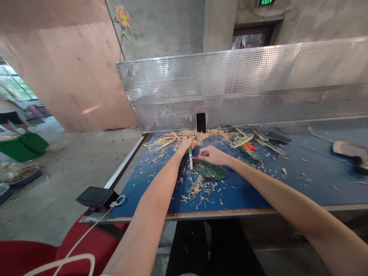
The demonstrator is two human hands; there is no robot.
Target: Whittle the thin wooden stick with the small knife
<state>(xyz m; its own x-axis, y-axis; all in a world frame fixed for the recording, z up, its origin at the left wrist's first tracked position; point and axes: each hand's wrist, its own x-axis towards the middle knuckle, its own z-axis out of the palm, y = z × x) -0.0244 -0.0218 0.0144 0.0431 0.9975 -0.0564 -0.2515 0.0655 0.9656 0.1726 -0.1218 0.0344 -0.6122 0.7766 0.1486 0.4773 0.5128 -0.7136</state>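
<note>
Two bare forearms reach out from the bottom edge over a blue worktable (258, 191), seen from a head cam. Nearest the viewer: red chair (83, 239) at lower L, w/ a white cable (94, 226) running up to a small black device (96, 197) sitting on the table's front-L corner. Farther in, a scatter of pale wood shavings (201, 188) lies on the blue top just in front of the hands. Left hand (186, 144) is curled shut round the upper end of a thin wooden stick (190, 158), green-painted in part, which stands nearly upright w/ its lower end on the tabletop. Right hand (212, 155) sits just beside it, fingers pressed together in a pinch on a small blade-like tool (195, 157) whose tip meets the stick at mid-length; exact type of tool too small to tell. Under the R wrist, a dark green flat piece (212, 171), touching the shavings. Beyond & to the R, a loose heap of painted wood pieces (253, 143) – green, orange, white. A black phone (201, 122) leans upright vs. the perforated metal screen (244, 88) at the table's rear, more shavings piled at its foot. Far L, a green bin (24, 145) on the concrete floor; top R, a lit exit sign (266, 2).
</note>
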